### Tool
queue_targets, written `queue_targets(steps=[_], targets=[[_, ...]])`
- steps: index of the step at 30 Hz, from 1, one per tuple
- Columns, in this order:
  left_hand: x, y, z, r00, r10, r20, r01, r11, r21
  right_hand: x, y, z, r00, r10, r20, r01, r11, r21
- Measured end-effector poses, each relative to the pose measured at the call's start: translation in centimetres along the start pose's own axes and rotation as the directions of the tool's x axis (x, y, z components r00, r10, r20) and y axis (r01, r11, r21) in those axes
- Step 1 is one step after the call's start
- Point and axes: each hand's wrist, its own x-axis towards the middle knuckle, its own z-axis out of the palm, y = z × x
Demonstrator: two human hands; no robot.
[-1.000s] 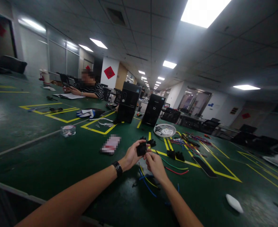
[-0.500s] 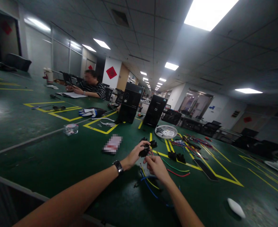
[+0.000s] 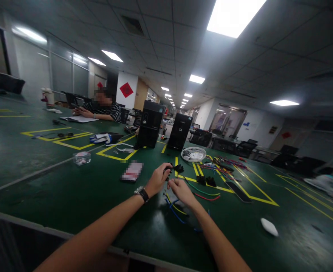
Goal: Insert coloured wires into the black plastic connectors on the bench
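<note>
My left hand (image 3: pixel 156 179) grips a black part (image 3: pixel 168 169); my right hand (image 3: pixel 181 190) is pinched just beside it, around what I cannot tell, near a green wire (image 3: pixel 206 193).

Two black computer towers (image 3: pixel 150 126) stand on the green table (image 3: pixel 95 196); near them is a round white basket (image 3: pixel 194 150).

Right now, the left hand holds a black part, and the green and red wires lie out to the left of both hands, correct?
Not the wires: the head view shows the green wire and red wire out to the right. The left hand does hold the black part.
</note>
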Motion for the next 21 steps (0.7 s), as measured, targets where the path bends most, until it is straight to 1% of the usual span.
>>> queue_targets(steps=[1, 2, 3, 4, 5, 6, 7, 8, 9, 11, 12, 13, 14, 15, 16, 17, 19, 20, 21], targets=[[0.4, -0.3, -0.6, 0.996, -0.025, -0.08, 0.023, 1.0, -0.019, -0.1, -0.6, -0.7, 0.998, -0.059, -0.02, 0.058, 0.997, -0.052], [0.9, -0.8, -1.5, 0.975, -0.092, -0.2, 0.079, 0.994, -0.073, -0.3, -1.1, -1.7, 0.992, -0.112, -0.051, 0.106, 0.989, -0.106], [1.4, -1.3, -2.5, 0.929, -0.184, -0.322, 0.138, 0.978, -0.159, -0.6, -1.4, -2.9, 0.983, -0.156, -0.095, 0.139, 0.977, -0.164], [2.0, -1.9, -3.6, 0.835, -0.305, -0.457, 0.195, 0.942, -0.273, -0.8, -1.5, -4.4, 0.967, -0.187, -0.172, 0.147, 0.964, -0.22], [2.5, -2.4, -4.8, 0.71, -0.437, -0.552, 0.225, 0.884, -0.409, -1.0, -1.3, -5.8, 0.939, -0.184, -0.29, 0.107, 0.959, -0.263], [2.9, -2.9, -5.8, 0.631, -0.537, -0.56, 0.229, 0.819, -0.527, -1.1, -0.9, -7.0, 0.894, -0.17, -0.415, 0.047, 0.956, -0.29], [3.1, -3.2, -6.4, 0.605, -0.611, -0.511, 0.242, 0.752, -0.613, -1.2, -0.3, -7.8, 0.848, -0.155, -0.507, -0.02, 0.947, -0.321], [3.2, -3.4, -6.7, 0.595, -0.656, -0.464, 0.265, 0.705, -0.657, -1.2, 0.5, -8.3, 0.842, -0.135, -0.522, -0.078, 0.928, -0.366], [3.1, -3.3, -6.4, 0.623, -0.667, -0.409, 0.285, 0.681, -0.675, -1.2, 1.2, -8.2, 0.863, -0.113, -0.493, -0.122, 0.899, -0.42], [2.6, -2.8, -4.7, 0.713, -0.638, -0.289, 0.31, 0.658, -0.686, -1.0, 2.5, -7.1, 0.937, -0.052, -0.346, -0.15, 0.835, -0.53], [2.2, -2.3, -3.5, 0.757, -0.614, -0.224, 0.318, 0.646, -0.694, -0.9, 2.8, -6.2, 0.958, -0.021, -0.285, -0.151, 0.809, -0.568], [1.7, -1.9, -2.2, 0.786, -0.597, -0.16, 0.337, 0.632, -0.698, -0.9, 2.9, -5.3, 0.967, -0.011, -0.255, -0.146, 0.794, -0.59], [1.2, -1.4, -0.9, 0.804, -0.586, -0.102, 0.362, 0.619, -0.697, -0.9, 2.8, -4.4, 0.966, -0.035, -0.255, -0.128, 0.794, -0.594], [0.7, -1.1, 0.2, 0.814, -0.58, -0.044, 0.394, 0.605, -0.692, -0.9, 2.4, -3.7, 0.961, -0.089, -0.263, -0.085, 0.807, -0.584], [0.3, -0.8, 1.0, 0.815, -0.58, 0.018, 0.433, 0.588, -0.683, -1.0, 2.0, -3.0, 0.953, -0.165, -0.254, -0.008, 0.825, -0.565], [-0.2, -0.6, 1.7, 0.809, -0.583, 0.075, 0.471, 0.567, -0.676, -1.1, 1.4, -2.6, 0.942, -0.249, -0.224, 0.095, 0.841, -0.533], [-0.8, -0.5, 2.5, 0.789, -0.593, 0.164, 0.525, 0.511, -0.68, -1.0, 0.4, -2.0, 0.912, -0.391, -0.121, 0.306, 0.848, -0.433], [-0.9, -0.6, 2.7, 0.781, -0.595, 0.189, 0.536, 0.484, -0.691, -0.9, 0.1, -1.9, 0.902, -0.426, -0.064, 0.371, 0.845, -0.386], [-1.0, -0.7, 2.7, 0.778, -0.594, 0.205, 0.541, 0.467, -0.7, -0.7, -0.1, -2.0, 0.896, -0.443, -0.018, 0.409, 0.842, -0.353]])
